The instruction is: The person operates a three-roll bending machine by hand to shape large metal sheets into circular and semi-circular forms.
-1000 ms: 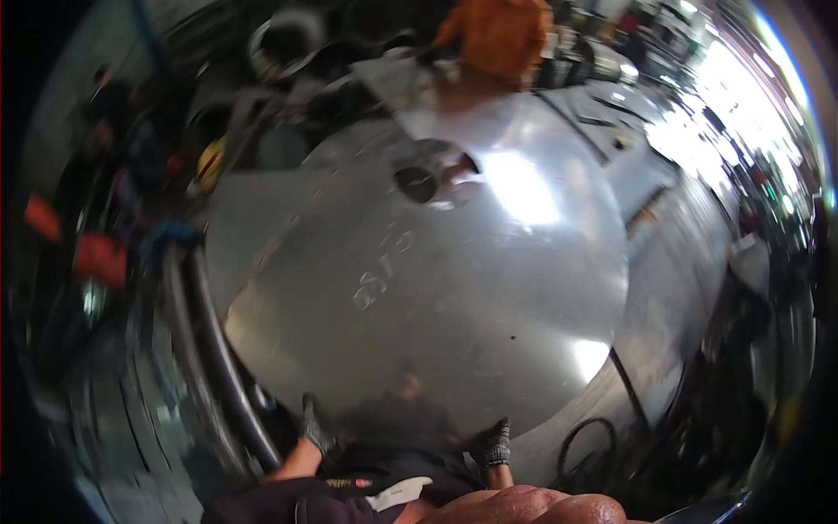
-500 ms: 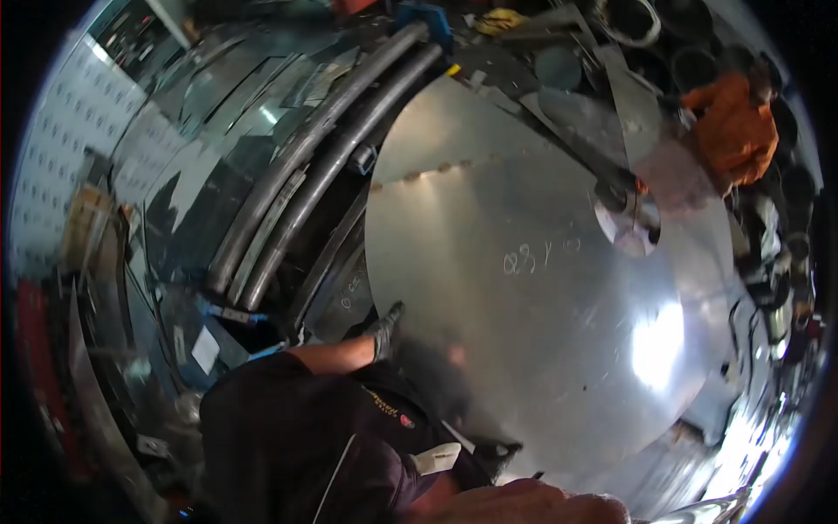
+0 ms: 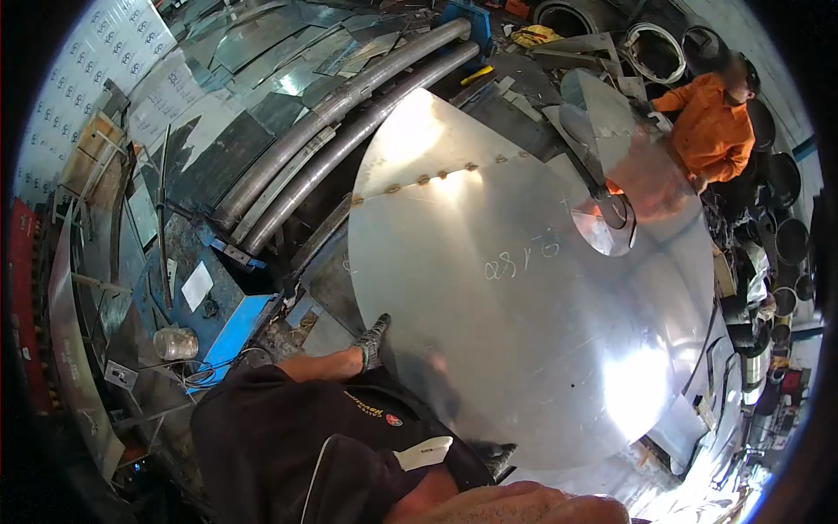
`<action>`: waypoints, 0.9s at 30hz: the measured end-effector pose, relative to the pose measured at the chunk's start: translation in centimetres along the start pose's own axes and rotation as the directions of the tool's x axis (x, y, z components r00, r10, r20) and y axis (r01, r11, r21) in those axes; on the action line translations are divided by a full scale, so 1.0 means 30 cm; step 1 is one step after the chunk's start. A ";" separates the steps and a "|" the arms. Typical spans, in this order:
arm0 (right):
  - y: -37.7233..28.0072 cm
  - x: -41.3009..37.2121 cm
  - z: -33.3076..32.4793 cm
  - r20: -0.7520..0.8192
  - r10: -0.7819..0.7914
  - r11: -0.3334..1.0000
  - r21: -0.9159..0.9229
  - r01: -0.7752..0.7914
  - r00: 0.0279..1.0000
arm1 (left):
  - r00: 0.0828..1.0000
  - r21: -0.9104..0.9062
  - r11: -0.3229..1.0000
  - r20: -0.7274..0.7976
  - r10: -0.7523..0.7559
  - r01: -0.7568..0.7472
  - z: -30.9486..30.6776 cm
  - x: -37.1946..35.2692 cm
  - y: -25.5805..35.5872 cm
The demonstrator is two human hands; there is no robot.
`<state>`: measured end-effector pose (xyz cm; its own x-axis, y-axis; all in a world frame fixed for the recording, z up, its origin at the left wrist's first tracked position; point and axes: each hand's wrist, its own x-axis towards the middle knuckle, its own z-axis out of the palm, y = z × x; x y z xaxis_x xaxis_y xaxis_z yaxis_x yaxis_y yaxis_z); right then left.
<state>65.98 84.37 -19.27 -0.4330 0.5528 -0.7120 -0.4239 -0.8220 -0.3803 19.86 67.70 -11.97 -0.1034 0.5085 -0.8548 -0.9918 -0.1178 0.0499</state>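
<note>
A large, rounded sheet of shiny metal [image 3: 489,341] fills the middle of the view, with chalk-like writing on its face and a row of weld spots across its upper part. My left hand [image 3: 373,341], in a grey-black glove, grips the sheet's left edge, its fingertips on the face. Low in the view, a dark gloved part of my right hand [image 3: 499,456] shows at the sheet's near edge; its fingers are mostly hidden. A round cut-out [image 3: 602,229] opens in the sheet's upper right.
A person in an orange jacket [image 3: 711,131] stands by the sheet's far right, a hand close to its edge. Two thick curved pipes [image 3: 349,131] lie left of it. A blue frame [image 3: 229,336] and a clear jar [image 3: 176,343] are at the left. Hollow cylinders [image 3: 793,240] line the right.
My view has shifted, and the sheet with its writing appears slightly further left and turned a little. My left hand stays on its edge. The person in orange now shows more clearly.
</note>
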 end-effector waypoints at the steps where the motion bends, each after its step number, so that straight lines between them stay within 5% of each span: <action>1: 0.004 -0.022 -0.023 0.038 0.003 1.000 -0.007 -0.002 0.999 | 1.000 0.005 1.000 -0.010 -0.002 0.002 -0.139 0.095 -0.016; 4: 0.015 -0.075 -0.126 0.325 0.015 1.000 -0.025 -0.007 0.946 | 0.997 -0.101 0.995 -0.078 0.009 -0.017 -0.344 0.148 -0.035; 5: 0.028 -0.111 -0.100 0.173 0.020 0.999 -0.033 -0.015 0.985 | 0.998 -0.131 0.991 0.055 0.024 -0.017 -0.394 0.129 -0.037; 8: 0.029 -0.166 -0.027 0.033 0.027 0.998 -0.053 -0.026 0.999 | 0.997 -0.116 0.992 0.053 0.062 -0.055 -0.424 0.086 -0.056; 17: 0.060 -0.318 0.085 -0.042 0.064 0.985 -0.155 -0.070 0.997 | 0.972 -0.203 0.979 0.228 0.064 -0.017 -0.656 -0.024 -0.185; 21: -0.001 -0.234 -0.077 -0.068 0.145 0.989 -0.029 -0.147 0.987 | 0.924 -0.213 0.976 0.362 0.123 -0.046 -0.630 -0.137 -0.267; 24: -0.040 -0.168 -0.164 -0.097 0.199 0.979 0.053 -0.194 0.975 | 0.943 -0.211 0.977 0.318 0.099 -0.032 -0.594 -0.226 -0.294; 26: -0.037 -0.167 -0.132 -0.103 0.207 0.978 0.024 -0.205 0.973 | 0.997 -0.180 0.981 -0.053 0.065 -0.073 -0.490 -0.347 -0.278; 27: -0.034 -0.164 -0.123 -0.104 0.212 0.977 0.011 -0.212 0.972 | 0.996 -0.192 0.978 -0.057 0.067 -0.076 -0.454 -0.384 -0.269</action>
<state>71.49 81.98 -17.54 -0.4276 0.3488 -0.8340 -0.3311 -0.9189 -0.2145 30.09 51.17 -9.55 -0.1648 0.4504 -0.8775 -0.9480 -0.3178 0.0149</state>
